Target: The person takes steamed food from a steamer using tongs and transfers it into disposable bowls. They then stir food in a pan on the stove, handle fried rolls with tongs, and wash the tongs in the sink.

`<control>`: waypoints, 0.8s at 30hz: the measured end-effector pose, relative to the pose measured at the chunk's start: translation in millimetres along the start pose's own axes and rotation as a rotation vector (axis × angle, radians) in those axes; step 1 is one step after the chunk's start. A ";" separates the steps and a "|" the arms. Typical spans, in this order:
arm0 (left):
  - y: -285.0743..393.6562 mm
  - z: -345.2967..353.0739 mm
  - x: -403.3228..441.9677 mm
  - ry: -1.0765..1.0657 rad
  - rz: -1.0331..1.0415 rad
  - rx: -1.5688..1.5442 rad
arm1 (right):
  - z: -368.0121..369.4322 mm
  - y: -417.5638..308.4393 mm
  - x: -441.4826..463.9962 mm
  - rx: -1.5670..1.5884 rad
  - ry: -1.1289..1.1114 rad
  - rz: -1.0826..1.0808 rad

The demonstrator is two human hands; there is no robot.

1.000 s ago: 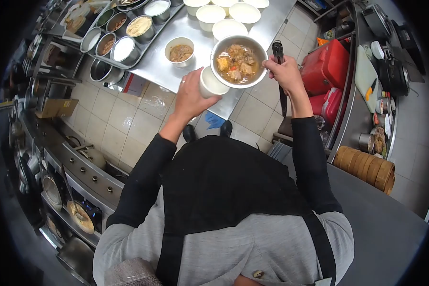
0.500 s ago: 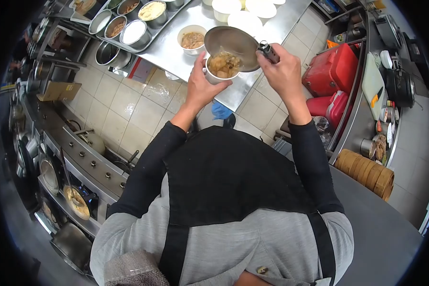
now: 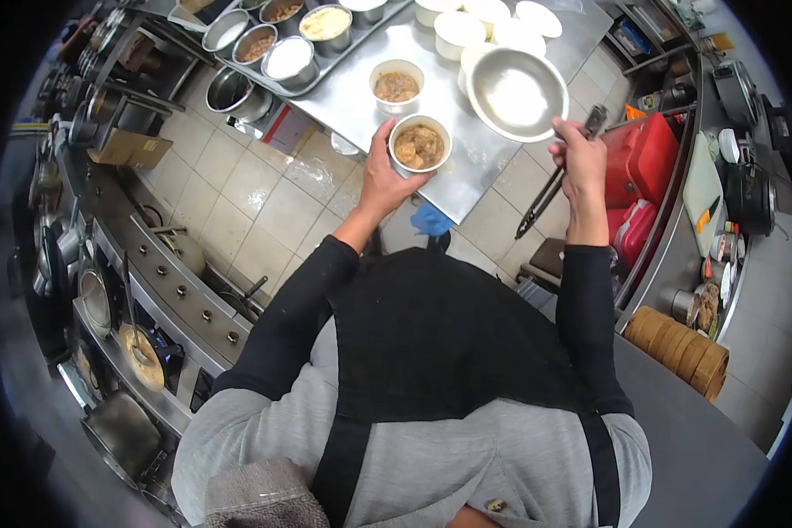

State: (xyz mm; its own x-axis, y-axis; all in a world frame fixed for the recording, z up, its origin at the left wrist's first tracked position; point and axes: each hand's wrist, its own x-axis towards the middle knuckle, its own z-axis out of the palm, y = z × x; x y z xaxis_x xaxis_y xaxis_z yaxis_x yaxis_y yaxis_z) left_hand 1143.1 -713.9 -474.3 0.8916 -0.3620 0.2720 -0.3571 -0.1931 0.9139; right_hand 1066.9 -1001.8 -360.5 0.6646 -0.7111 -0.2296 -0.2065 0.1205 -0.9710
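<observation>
My left hand point(image 3: 385, 182) is wrapped round a white tub point(image 3: 420, 143) with chunky brown food in it, near the table's edge. Just behind it stands another white tub point(image 3: 397, 86), also with brown food. A metal bowl point(image 3: 517, 94), bare inside and shiny, is tilted beside my right hand point(image 3: 581, 163), whose thumb and fingers are closed at its rim. Black-handled tongs point(image 3: 541, 202) hang down from the same hand.
Several white tubs point(image 3: 459, 33) stand at the back of the steel table point(image 3: 471, 180). A tray of metal containers point(image 3: 290, 62) is at the left. Red boxes point(image 3: 647, 158) are at the right, a stove point(image 3: 180, 290) at the lower left, bamboo steamers point(image 3: 676, 350) at the lower right.
The food in the metal bowl has gone into the tub in my left hand. My right hand has moved the bowl away to the right, and the tongs now point down.
</observation>
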 end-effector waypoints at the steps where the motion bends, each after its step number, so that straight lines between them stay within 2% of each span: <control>1: -2.6 -2.7 6.0 0.013 0.034 0.073 | -5.5 -2.3 0.2 0.019 0.025 0.022; 4: -7.5 -8.9 20.8 0.060 0.109 0.263 | -29.8 -2.0 7.3 0.047 0.077 0.034; 8: -14.6 -10.1 42.1 0.094 0.093 0.261 | -79.4 16.0 17.3 0.105 0.097 0.032; 11: -22.0 -11.2 66.8 0.080 0.058 0.296 | -99.4 24.5 13.4 0.008 0.147 0.084; 13: -29.1 -10.3 78.8 0.096 0.098 0.297 | -101.8 26.5 5.1 -0.019 0.116 0.107; 14: -27.3 -9.7 76.8 0.153 0.030 0.211 | -102.0 30.8 3.6 -0.008 0.097 0.092; 15: -18.8 -15.6 72.5 0.210 0.085 0.357 | -95.5 23.1 -4.6 -0.009 0.066 0.100; 17: 17.6 -21.5 53.7 0.263 -0.032 0.329 | -88.9 21.8 -7.8 -0.006 -0.008 0.102; 19: 22.5 -20.0 40.3 0.047 -0.383 -0.355 | -74.1 14.2 -12.1 -0.039 -0.143 0.121; 21: 67.7 -16.4 22.5 -0.099 -0.629 -0.688 | -47.8 -2.8 -9.5 -0.078 -0.268 0.108; 23: 93.2 -9.2 -5.6 -0.106 -0.799 -0.925 | -18.1 -16.7 -20.7 -0.143 -0.364 0.096; 24: 100.6 -8.2 -19.6 -0.048 -0.801 -0.983 | -3.3 -22.7 -25.4 -0.175 -0.415 0.077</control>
State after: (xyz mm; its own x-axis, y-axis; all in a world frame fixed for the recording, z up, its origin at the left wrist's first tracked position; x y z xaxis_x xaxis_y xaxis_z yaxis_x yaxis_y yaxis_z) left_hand 1092.0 -718.8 -385.2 0.7435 -0.4941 -0.4507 0.6501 0.3760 0.6603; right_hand 1052.4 -988.7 -332.4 0.8668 -0.3624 -0.3425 -0.3611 0.0174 -0.9324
